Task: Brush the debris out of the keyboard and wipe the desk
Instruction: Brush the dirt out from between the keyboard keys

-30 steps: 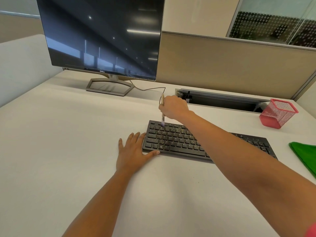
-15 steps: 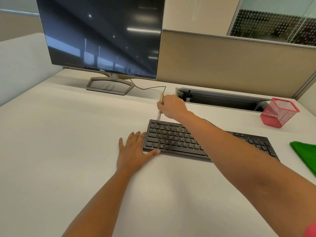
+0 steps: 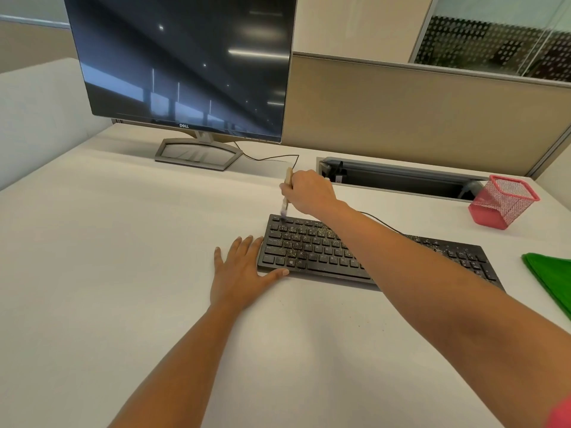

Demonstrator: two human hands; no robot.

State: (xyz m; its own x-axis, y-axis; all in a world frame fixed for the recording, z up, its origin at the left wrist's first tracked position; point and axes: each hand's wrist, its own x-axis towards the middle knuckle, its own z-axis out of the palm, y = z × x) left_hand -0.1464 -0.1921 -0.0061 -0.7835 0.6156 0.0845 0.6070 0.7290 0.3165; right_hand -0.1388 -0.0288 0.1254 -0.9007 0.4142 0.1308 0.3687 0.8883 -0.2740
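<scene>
Keyboard (image 3: 309, 248): black, flecked with debris (image 3: 321, 233), lying mid-desk (image 3: 123, 257).
Brush (image 3: 286, 202): near upright, bristles on the top-left keys, gripped in the curled fingers of the right hand (image 3: 312, 193).
Left hand (image 3: 241, 267): flat on the desk with fingers straight, thumb against the keyboard's near-left corner.
Risk: a hard flick would likely scatter specks over the desk or into the cable slot (image 3: 401, 180) behind. The right forearm crosses low over the keys and may drag grit.
Cloth (image 3: 550, 276): green, at the right edge, untouched.
</scene>
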